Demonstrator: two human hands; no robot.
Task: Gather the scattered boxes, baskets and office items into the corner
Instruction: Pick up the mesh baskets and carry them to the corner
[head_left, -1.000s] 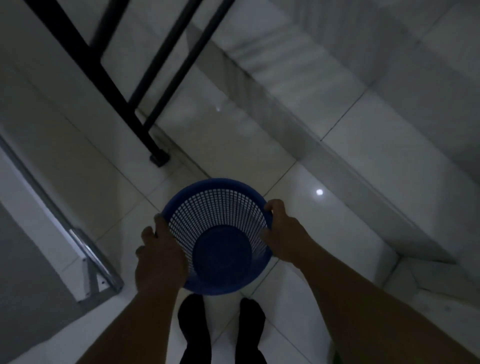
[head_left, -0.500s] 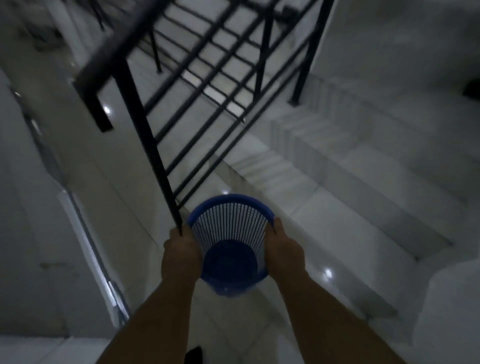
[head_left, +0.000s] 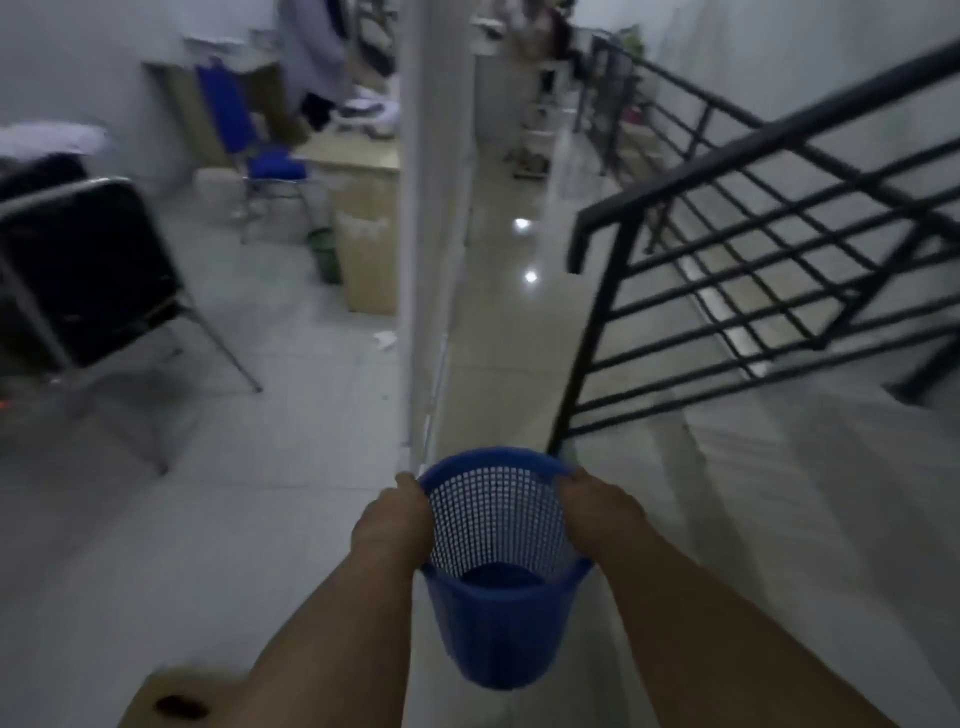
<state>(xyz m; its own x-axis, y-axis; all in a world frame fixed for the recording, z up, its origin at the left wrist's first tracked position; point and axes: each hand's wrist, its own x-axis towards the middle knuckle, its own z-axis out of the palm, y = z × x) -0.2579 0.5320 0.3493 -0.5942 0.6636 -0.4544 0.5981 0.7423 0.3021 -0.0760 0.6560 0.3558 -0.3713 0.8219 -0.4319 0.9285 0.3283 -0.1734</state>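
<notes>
Currently in hand: one blue basket (head_left: 501, 571), round, tapered, mesh wall, solid base, empty as far as I can see. Location: off the floor, near centre, just in front of me, between the white partition (head_left: 415, 260) on the left and the black railing (head_left: 727, 260) on the right. Hold: my left hand (head_left: 392, 525) and right hand (head_left: 597, 506) each closed over opposite sides of the rim. Handling, by my judgement: light, thin plastic, somewhat flexible, not fragile; rim is the stiffest grip point, and squeezing the mesh could bow it. Cardboard box (head_left: 176, 699), near left, low.
</notes>
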